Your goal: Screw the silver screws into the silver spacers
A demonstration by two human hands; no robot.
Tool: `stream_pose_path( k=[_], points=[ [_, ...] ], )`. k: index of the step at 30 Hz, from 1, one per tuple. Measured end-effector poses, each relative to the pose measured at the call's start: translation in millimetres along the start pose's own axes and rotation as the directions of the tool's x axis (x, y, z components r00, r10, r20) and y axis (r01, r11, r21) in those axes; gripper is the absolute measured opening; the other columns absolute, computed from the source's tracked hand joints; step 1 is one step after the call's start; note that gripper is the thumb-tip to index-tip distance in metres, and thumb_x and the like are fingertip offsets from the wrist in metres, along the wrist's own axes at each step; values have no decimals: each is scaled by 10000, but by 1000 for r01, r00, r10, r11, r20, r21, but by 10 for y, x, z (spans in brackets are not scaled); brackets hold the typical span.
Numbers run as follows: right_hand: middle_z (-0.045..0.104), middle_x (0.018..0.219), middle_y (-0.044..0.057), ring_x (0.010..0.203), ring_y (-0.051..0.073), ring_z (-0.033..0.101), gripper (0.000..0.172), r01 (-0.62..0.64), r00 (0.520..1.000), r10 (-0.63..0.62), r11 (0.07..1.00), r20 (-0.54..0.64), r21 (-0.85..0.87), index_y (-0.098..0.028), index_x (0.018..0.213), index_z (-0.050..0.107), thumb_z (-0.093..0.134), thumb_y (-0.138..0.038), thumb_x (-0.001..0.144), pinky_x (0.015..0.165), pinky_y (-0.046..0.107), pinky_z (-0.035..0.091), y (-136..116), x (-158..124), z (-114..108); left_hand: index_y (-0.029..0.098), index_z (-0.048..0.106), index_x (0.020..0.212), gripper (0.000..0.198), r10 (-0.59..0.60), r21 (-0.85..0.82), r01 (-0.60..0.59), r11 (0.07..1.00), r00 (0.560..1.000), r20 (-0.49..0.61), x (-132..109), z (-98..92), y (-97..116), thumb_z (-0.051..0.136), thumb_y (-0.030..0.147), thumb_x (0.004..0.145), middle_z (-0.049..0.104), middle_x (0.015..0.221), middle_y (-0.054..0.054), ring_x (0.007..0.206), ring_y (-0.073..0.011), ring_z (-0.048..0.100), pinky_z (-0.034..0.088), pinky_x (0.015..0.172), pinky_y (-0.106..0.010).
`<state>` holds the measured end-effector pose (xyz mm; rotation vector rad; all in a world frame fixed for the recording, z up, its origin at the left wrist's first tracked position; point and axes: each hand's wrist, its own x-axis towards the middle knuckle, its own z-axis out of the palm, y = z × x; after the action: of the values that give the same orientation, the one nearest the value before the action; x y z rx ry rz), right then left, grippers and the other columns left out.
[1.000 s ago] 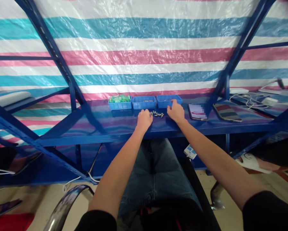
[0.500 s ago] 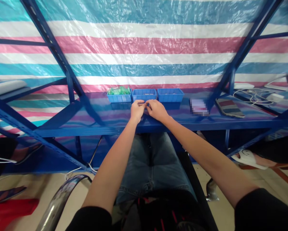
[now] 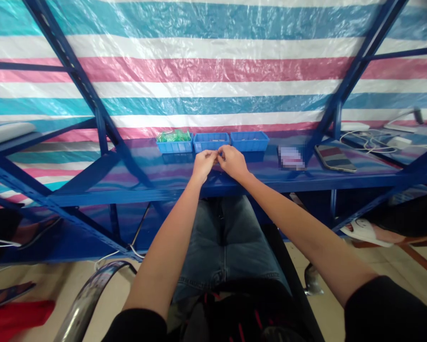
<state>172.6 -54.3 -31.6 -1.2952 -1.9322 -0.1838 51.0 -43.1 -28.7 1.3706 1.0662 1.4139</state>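
Observation:
My left hand [image 3: 203,166] and my right hand [image 3: 232,160] meet over the blue shelf top, fingertips pinched together. Whatever sits between the fingers is too small or too hidden to name. Just behind them is the middle blue bin [image 3: 212,141], with a few small pieces on its bottom. To its left, a blue bin [image 3: 175,147] is heaped with green, see-through pieces [image 3: 174,136]. The right-hand blue bin [image 3: 249,142] holds a few small items that I cannot make out.
A blurred-out phone-like object [image 3: 291,157] and a dark tablet-like device [image 3: 335,158] lie to the right on the shelf [image 3: 156,173]. White cables [image 3: 368,142] are tangled beyond them. Blue metal posts [image 3: 87,90] slant up on both sides. Other people's feet show below, left and right.
The view has shifted slightly, so the bins and devices sit a little farther left. My left fingers have curled in closer to the right fingertips; both hands stay together.

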Motion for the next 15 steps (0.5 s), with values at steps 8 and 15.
stream_pose_path(
  k=[8, 15],
  points=[
    [646, 982, 116, 955, 252, 560, 200, 63, 998, -63, 998, 22, -4, -163, 980, 595, 456, -174, 837, 807, 347, 431, -5, -21, 9, 151, 583, 700, 81, 27, -27, -27, 999, 1000, -9, 11, -14, -27, 664, 155, 693, 611, 654, 7, 661, -114, 574, 470, 714, -267],
    [629, 986, 137, 950, 265, 553, 216, 38, 999, -37, 999, 17, -39, -151, 990, 600, 433, -182, 859, 788, 357, 425, -9, -21, 15, 141, 630, 771, 80, 39, -16, -40, 999, 999, -30, -3, -10, -10, 603, 217, 777, 636, 696, -19, 701, -130, 595, 478, 747, -280]
  ],
)
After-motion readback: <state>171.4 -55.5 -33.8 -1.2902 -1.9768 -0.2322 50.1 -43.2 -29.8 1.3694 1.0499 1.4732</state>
